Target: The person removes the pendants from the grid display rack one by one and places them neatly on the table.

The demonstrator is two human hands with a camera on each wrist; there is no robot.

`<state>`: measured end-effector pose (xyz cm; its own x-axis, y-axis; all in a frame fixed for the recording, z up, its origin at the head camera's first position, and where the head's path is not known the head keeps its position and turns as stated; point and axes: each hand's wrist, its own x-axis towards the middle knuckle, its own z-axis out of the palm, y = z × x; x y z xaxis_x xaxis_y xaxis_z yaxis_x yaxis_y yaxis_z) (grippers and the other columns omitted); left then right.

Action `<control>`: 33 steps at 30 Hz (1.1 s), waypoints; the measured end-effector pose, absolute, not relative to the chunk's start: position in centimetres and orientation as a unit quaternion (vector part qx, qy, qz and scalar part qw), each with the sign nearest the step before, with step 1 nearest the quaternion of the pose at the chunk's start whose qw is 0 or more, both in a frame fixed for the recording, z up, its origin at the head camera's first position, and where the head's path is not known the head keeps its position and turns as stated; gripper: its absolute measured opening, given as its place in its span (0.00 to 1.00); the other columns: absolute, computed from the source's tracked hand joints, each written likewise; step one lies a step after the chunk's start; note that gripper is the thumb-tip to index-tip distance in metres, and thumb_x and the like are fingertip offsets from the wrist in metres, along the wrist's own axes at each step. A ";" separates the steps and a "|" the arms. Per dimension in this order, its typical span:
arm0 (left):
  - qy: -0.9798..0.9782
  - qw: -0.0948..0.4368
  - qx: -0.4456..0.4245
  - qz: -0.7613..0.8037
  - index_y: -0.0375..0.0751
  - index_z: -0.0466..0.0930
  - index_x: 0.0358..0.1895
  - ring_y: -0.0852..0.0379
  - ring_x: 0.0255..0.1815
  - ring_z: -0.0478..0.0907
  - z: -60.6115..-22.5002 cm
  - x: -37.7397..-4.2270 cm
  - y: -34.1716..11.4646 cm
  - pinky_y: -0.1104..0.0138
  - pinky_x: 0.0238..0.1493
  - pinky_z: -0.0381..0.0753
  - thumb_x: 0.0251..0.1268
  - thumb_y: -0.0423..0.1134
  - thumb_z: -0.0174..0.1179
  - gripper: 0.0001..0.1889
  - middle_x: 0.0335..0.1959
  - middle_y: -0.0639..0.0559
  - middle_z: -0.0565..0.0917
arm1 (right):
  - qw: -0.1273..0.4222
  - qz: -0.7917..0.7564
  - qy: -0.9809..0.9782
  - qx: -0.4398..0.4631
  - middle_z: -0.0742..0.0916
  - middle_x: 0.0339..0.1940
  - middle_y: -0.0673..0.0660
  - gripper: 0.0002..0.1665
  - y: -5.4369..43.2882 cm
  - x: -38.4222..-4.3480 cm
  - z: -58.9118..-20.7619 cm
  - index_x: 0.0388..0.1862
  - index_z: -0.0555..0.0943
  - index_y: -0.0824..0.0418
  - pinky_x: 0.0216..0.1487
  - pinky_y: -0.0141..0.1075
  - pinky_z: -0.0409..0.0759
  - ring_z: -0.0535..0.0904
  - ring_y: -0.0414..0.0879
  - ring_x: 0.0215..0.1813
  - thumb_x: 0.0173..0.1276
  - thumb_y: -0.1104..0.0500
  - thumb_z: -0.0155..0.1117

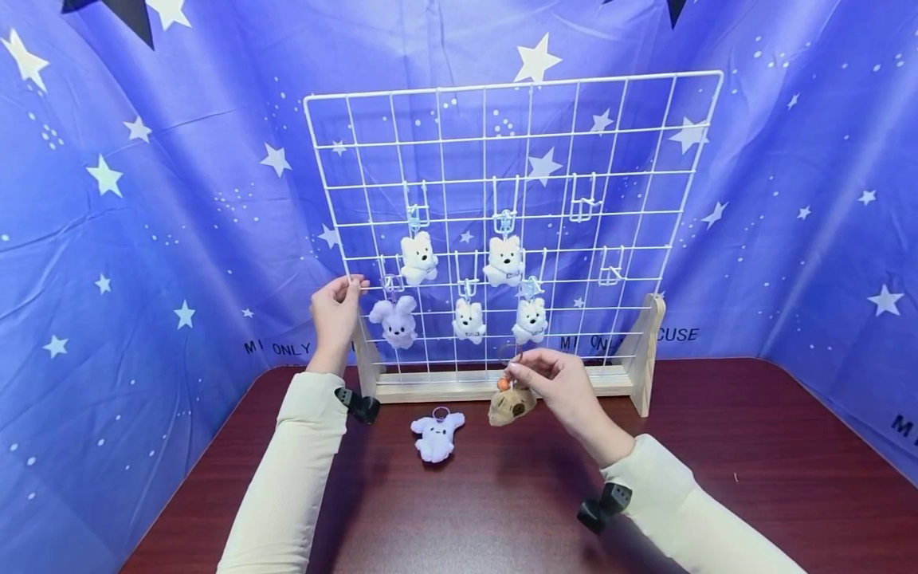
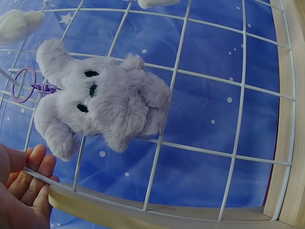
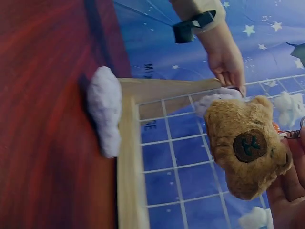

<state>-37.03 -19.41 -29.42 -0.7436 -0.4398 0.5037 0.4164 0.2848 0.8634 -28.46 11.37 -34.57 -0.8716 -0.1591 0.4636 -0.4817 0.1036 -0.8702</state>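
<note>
Here, the right hand (image 1: pixel 559 379) pinches the brown toy (image 1: pixel 512 406) by its chain (image 3: pixel 291 135), low in front of the white rack (image 1: pixel 441 182). Two hooks (image 1: pixel 584 207) sit higher, to its right. The left hand (image 1: pixel 335 319), farther away, grips the rack's left edge.

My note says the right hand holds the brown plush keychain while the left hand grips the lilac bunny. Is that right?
Not the lilac bunny: the left wrist view shows the left hand gripping the edge of the white wire grid. The right hand holds the brown plush keychain.
</note>
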 end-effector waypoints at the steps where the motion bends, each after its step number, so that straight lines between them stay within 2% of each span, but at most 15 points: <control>1: -0.718 0.358 0.008 -0.597 0.31 0.83 0.42 0.49 0.39 0.84 -29.4 -37.1 -19.4 0.78 0.36 0.72 0.67 0.36 0.56 0.11 0.39 0.38 0.86 | 0.121 0.636 -0.730 0.221 0.88 0.28 0.48 0.10 11.3 -28.4 -34.8 0.36 0.80 0.75 0.32 0.28 0.78 0.82 0.35 0.31 0.60 0.67 0.66; 5: -0.716 0.354 0.005 -0.601 0.30 0.83 0.43 0.46 0.40 0.83 -29.5 -37.1 -19.4 0.78 0.36 0.72 0.68 0.36 0.55 0.12 0.39 0.37 0.86 | 0.107 0.631 -0.738 0.215 0.88 0.27 0.53 0.09 10.9 -28.1 -35.8 0.35 0.80 0.73 0.31 0.28 0.77 0.81 0.36 0.29 0.60 0.66 0.66; 12: -0.720 0.352 0.008 -0.599 0.32 0.83 0.43 0.65 0.32 0.82 -29.6 -37.2 -19.5 0.78 0.37 0.73 0.68 0.37 0.55 0.12 0.40 0.38 0.86 | 0.075 0.630 -0.742 0.217 0.88 0.30 0.63 0.10 10.2 -27.7 -37.8 0.35 0.81 0.72 0.36 0.29 0.78 0.83 0.37 0.32 0.60 0.64 0.67; 19: -0.718 0.354 0.005 -0.599 0.31 0.83 0.43 0.60 0.33 0.83 -29.5 -37.1 -19.4 0.79 0.37 0.74 0.68 0.36 0.55 0.12 0.39 0.38 0.86 | 0.030 0.655 -0.713 0.250 0.87 0.32 0.64 0.11 9.3 -27.1 -39.5 0.37 0.79 0.77 0.36 0.32 0.81 0.84 0.37 0.33 0.61 0.66 0.64; 24: -0.722 0.351 0.005 -0.596 0.30 0.83 0.44 0.59 0.35 0.84 -29.5 -37.1 -19.4 0.78 0.35 0.73 0.68 0.36 0.54 0.12 0.40 0.38 0.85 | -0.010 0.671 -0.692 0.266 0.86 0.32 0.71 0.13 8.8 -26.9 -40.7 0.38 0.77 0.80 0.37 0.33 0.82 0.85 0.39 0.34 0.63 0.67 0.62; 30: -0.719 0.352 0.001 -0.599 0.29 0.82 0.44 0.51 0.38 0.84 -29.4 -37.1 -19.5 0.79 0.34 0.72 0.69 0.36 0.54 0.12 0.40 0.36 0.85 | -0.022 0.663 -0.700 0.265 0.86 0.32 0.70 0.13 8.5 -26.9 -41.8 0.38 0.79 0.78 0.37 0.32 0.81 0.84 0.38 0.34 0.63 0.65 0.63; 33: -0.719 0.353 0.001 -0.598 0.29 0.82 0.44 0.55 0.36 0.84 -29.5 -37.0 -19.5 0.79 0.36 0.73 0.68 0.35 0.54 0.12 0.40 0.36 0.85 | -0.026 0.667 -0.699 0.256 0.86 0.33 0.70 0.13 8.4 -27.1 -42.2 0.38 0.79 0.78 0.38 0.32 0.81 0.84 0.38 0.34 0.62 0.65 0.64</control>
<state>-37.04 -19.48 -29.48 -0.7502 -0.4244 0.5071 0.4215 0.2840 0.8612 -27.05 8.39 -42.18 -0.8672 -0.3929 0.3060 -0.3242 -0.0210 -0.9458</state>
